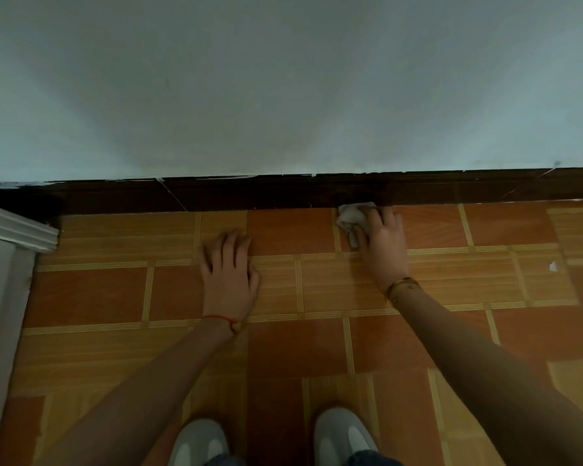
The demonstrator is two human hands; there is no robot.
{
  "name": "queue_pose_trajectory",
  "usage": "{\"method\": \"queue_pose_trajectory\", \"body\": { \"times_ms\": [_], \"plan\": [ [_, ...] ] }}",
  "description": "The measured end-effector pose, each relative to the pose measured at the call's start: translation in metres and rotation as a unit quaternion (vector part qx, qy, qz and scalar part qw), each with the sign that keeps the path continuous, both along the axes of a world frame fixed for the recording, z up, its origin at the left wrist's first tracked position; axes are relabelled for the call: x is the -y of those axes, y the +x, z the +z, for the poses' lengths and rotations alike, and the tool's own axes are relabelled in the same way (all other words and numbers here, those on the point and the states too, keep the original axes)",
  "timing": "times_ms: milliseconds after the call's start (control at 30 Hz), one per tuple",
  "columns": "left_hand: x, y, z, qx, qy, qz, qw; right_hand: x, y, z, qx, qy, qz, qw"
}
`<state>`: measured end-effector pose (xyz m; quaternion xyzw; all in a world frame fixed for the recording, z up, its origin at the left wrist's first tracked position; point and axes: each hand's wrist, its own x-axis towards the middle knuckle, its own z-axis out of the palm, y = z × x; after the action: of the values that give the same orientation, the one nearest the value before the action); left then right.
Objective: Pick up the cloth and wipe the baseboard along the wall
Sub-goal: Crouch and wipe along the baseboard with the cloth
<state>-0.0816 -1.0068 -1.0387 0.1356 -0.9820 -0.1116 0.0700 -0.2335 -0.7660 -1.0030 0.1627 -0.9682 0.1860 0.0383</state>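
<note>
A dark brown baseboard (249, 193) runs along the foot of the pale wall (283, 79). A small crumpled white cloth (350, 218) lies against the bottom of the baseboard where it meets the floor. My right hand (382, 240) holds the cloth, fingers curled over its right side, and presses it to the baseboard. My left hand (229, 267) rests flat on the floor tiles with fingers spread, a little short of the baseboard and to the left of the cloth.
The floor (115, 294) is orange and tan tile. A white door frame (17, 230) stands at the left edge. Two white shoes (342, 435) show at the bottom. A small white scrap (553, 266) lies on the floor at the right.
</note>
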Motion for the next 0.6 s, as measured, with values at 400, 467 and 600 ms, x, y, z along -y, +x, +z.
{"method": "queue_pose_trajectory", "body": {
  "times_ms": [400,467,600],
  "plan": [
    [-0.004,-0.001,0.009,0.071,-0.027,-0.002,0.997,0.070,0.024,0.004,0.013,-0.025,0.128,0.991],
    [-0.005,0.002,0.011,0.074,-0.021,0.002,0.997,0.089,0.026,0.003,0.029,-0.021,0.162,0.986],
    [-0.009,0.013,0.015,0.065,-0.009,0.001,0.998,0.070,0.023,0.008,-0.018,-0.011,0.174,0.985]
  ]
}}
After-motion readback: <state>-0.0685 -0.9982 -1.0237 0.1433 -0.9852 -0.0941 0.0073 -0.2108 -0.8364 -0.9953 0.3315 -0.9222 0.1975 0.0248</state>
